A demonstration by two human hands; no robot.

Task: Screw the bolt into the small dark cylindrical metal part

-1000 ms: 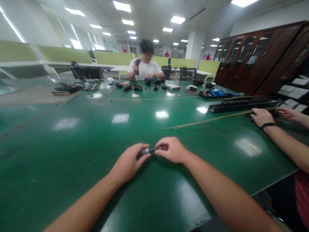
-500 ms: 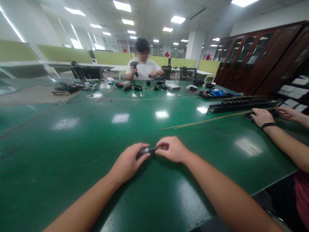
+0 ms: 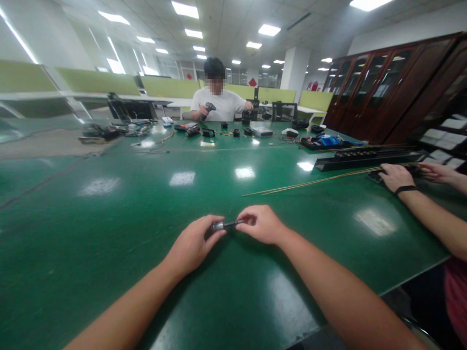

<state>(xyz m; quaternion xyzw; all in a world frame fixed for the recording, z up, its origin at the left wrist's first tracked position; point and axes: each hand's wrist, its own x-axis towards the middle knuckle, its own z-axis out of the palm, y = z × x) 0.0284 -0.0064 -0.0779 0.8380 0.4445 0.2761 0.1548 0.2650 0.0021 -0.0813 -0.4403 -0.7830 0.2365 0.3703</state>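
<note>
Between thumb and fingers my left hand (image 3: 195, 243) grips the thick silver end of a small dark cylindrical tool (image 3: 219, 226), low over the green table (image 3: 146, 218). The tool lies roughly level and points right. Its thin dark shaft reaches the pinched fingertips of my right hand (image 3: 260, 224), which close on its tip. What sits inside the left palm is hidden. Beyond my hands, two long thin brass-coloured rods (image 3: 292, 186) stretch across the table to the right.
At right, another person's hands (image 3: 397, 177) hold the rods' far ends, near a long black channel (image 3: 365, 159). Across the table a person in white (image 3: 224, 104) holds a drill (image 3: 209, 109). A blue item (image 3: 330, 140), small black boxes and cables lie along the far side.
The person across has lowered the drill, and their other hand has moved up and right with a dark tool. My hands keep the same hold, barely shifted.
</note>
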